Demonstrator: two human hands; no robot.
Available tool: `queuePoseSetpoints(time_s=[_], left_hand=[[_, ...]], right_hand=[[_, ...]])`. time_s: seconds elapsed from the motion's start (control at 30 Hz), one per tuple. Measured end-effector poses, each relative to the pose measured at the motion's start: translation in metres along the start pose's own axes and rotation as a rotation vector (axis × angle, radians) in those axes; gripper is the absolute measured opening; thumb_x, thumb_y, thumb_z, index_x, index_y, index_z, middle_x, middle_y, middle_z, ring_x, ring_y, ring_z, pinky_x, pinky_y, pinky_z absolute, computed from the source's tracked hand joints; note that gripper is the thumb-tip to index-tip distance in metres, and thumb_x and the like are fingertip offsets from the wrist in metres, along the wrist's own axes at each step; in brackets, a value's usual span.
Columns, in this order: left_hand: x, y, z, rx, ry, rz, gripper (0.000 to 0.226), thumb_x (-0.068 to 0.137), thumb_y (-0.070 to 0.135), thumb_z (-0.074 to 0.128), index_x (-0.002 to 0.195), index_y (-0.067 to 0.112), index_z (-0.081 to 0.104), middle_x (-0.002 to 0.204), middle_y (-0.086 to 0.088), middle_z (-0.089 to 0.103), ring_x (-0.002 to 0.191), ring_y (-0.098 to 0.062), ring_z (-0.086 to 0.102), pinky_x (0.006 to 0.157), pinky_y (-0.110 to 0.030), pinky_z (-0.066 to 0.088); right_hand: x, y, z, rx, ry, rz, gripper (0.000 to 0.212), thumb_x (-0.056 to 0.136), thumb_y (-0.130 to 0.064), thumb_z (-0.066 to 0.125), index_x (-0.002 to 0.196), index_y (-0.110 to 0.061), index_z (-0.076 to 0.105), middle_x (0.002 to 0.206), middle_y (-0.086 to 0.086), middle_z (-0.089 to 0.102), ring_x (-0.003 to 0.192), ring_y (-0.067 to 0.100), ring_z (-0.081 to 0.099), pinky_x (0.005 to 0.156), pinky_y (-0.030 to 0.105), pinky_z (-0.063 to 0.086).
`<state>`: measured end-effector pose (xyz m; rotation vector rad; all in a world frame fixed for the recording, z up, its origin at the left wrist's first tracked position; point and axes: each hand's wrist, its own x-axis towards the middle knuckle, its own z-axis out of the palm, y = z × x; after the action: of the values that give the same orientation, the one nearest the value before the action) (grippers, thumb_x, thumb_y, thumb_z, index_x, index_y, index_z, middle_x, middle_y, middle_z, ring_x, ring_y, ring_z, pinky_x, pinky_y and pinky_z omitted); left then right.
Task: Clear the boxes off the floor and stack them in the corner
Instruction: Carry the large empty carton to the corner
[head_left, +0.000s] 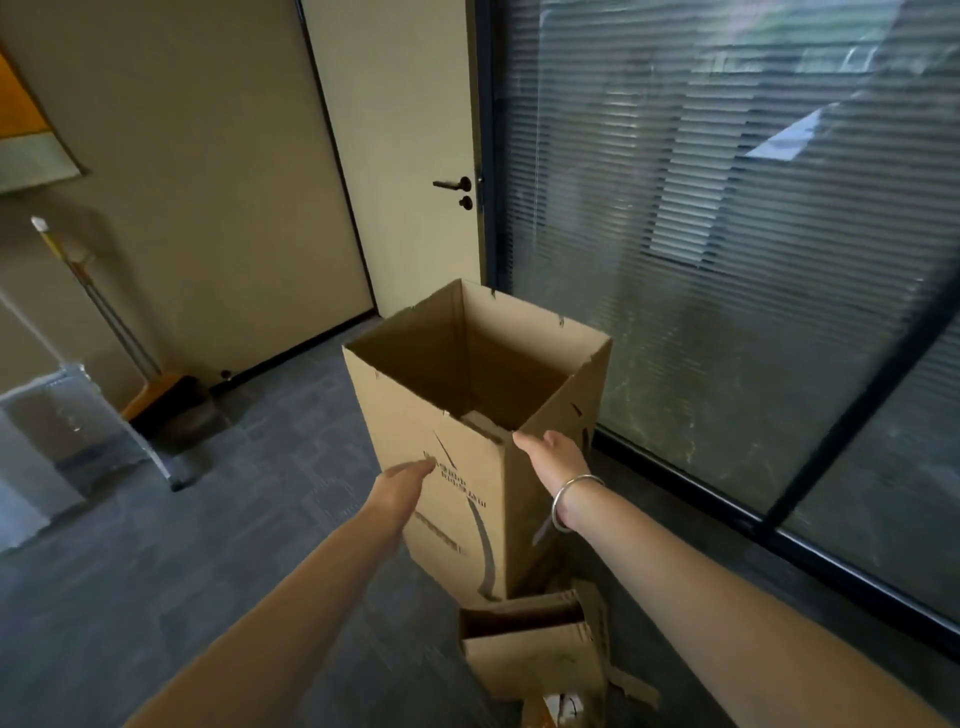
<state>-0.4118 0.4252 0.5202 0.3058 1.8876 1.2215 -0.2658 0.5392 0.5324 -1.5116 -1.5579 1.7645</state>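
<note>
A tall brown cardboard box (457, 519) stands upright on the grey carpet, its top open and dark inside, near the glass wall. My left hand (402, 486) lies flat against its printed front face, fingers stretched out. My right hand (553, 454), with a silver bangle on the wrist, rests on the box's right side just below the near top corner. Neither hand is wrapped around an edge. A smaller, crumpled cardboard box (535, 660) lies on the floor right in front of the tall one, close to me.
A cream door (405, 156) with a black handle closes the corner behind the box. A glass wall with blinds (727, 234) runs along the right. At the left stand a broom with a dustpan (156, 395) and a plastic-wrapped object (57, 441).
</note>
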Motion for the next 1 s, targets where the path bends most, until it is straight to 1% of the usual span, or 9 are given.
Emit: queuePoseSetpoints(time_s=[0.1, 0.27, 0.43, 0.57, 0.7, 0.77, 0.87, 0.93, 1.0], left_hand=[[0.058, 0.045, -0.025, 0.055, 0.008, 0.002, 0.051, 0.101, 0.036, 0.047, 0.144, 0.01, 0.042, 0.15, -0.01, 0.041, 0.139, -0.034, 0.035, 0.113, -0.045, 0.027], [0.149, 0.101, -0.051, 0.112, 0.008, 0.047, 0.053, 0.099, 0.035, 0.051, 0.143, 0.008, 0.043, 0.149, -0.012, 0.042, 0.139, -0.033, 0.036, 0.114, -0.043, 0.027], [0.233, 0.141, -0.061, 0.146, 0.009, 0.09, 0.045, 0.096, 0.027, 0.058, 0.134, 0.005, 0.052, 0.137, -0.014, 0.055, 0.128, -0.03, 0.049, 0.112, -0.04, 0.034], [0.277, 0.159, -0.057, 0.368, 0.016, 0.175, 0.047, 0.099, 0.027, 0.053, 0.142, 0.009, 0.046, 0.138, -0.012, 0.053, 0.125, -0.031, 0.052, 0.103, -0.036, 0.041], [0.316, 0.172, -0.061, 0.545, 0.083, 0.264, 0.051, 0.099, 0.029, 0.053, 0.144, 0.01, 0.041, 0.137, -0.014, 0.053, 0.119, -0.031, 0.055, 0.088, -0.035, 0.046], [0.333, 0.176, -0.066, 0.643, 0.116, 0.299, 0.055, 0.099, 0.029, 0.052, 0.146, 0.008, 0.035, 0.142, -0.014, 0.047, 0.125, -0.033, 0.049, 0.09, -0.036, 0.044], [0.358, 0.176, -0.075, 0.779, 0.15, 0.326, 0.063, 0.099, 0.036, 0.05, 0.151, 0.009, 0.026, 0.154, -0.015, 0.032, 0.14, -0.035, 0.032, 0.115, -0.048, 0.027], [0.375, 0.174, -0.081, 0.86, 0.161, 0.294, 0.064, 0.099, 0.041, 0.047, 0.151, 0.013, 0.023, 0.154, -0.013, 0.033, 0.142, -0.036, 0.029, 0.117, -0.057, 0.012], [0.394, 0.169, -0.087, 0.834, 0.145, 0.236, 0.068, 0.097, 0.047, 0.048, 0.152, 0.019, 0.02, 0.152, -0.012, 0.037, 0.138, -0.037, 0.036, 0.115, -0.063, 0.012]], right_hand=[[0.044, -0.031, 0.024, 0.074, 0.092, 0.021, 0.068, 0.094, -0.038, 0.057, 0.15, -0.019, 0.024, 0.153, 0.006, 0.033, 0.139, 0.03, 0.033, 0.11, 0.045, 0.032], [0.11, -0.056, 0.041, 0.105, 0.223, 0.06, 0.077, 0.093, -0.031, 0.06, 0.153, -0.019, 0.013, 0.156, 0.008, 0.025, 0.141, 0.034, 0.028, 0.112, 0.049, 0.028], [0.163, -0.059, 0.049, 0.002, 0.383, 0.05, 0.089, 0.087, -0.029, 0.067, 0.153, -0.016, 0.01, 0.16, 0.007, 0.013, 0.145, 0.031, 0.021, 0.115, 0.049, 0.028], [0.187, -0.053, 0.05, -0.117, 0.451, 0.062, 0.084, 0.09, -0.028, 0.064, 0.153, -0.014, 0.011, 0.161, 0.004, 0.004, 0.147, 0.028, 0.011, 0.116, 0.049, 0.023], [0.2, -0.045, 0.048, -0.098, 0.544, 0.056, 0.081, 0.091, -0.015, 0.062, 0.154, -0.013, 0.011, 0.161, 0.003, -0.004, 0.148, 0.026, 0.0, 0.117, 0.044, 0.019], [0.206, -0.041, 0.046, -0.062, 0.588, 0.095, 0.083, 0.09, -0.01, 0.063, 0.154, -0.016, 0.01, 0.161, 0.006, -0.006, 0.148, 0.031, 0.002, 0.115, 0.047, 0.021], [0.213, -0.037, 0.045, -0.042, 0.609, 0.179, 0.084, 0.09, -0.007, 0.061, 0.154, -0.024, 0.009, 0.161, 0.01, -0.005, 0.145, 0.042, 0.01, 0.111, 0.056, 0.029], [0.22, -0.035, 0.047, -0.036, 0.611, 0.174, 0.086, 0.09, -0.006, 0.06, 0.154, -0.026, 0.006, 0.161, 0.011, -0.001, 0.144, 0.041, 0.017, 0.109, 0.055, 0.032], [0.224, -0.037, 0.049, -0.084, 0.625, 0.163, 0.085, 0.091, -0.006, 0.058, 0.154, -0.026, 0.005, 0.16, 0.012, 0.007, 0.143, 0.038, 0.023, 0.106, 0.052, 0.035]])
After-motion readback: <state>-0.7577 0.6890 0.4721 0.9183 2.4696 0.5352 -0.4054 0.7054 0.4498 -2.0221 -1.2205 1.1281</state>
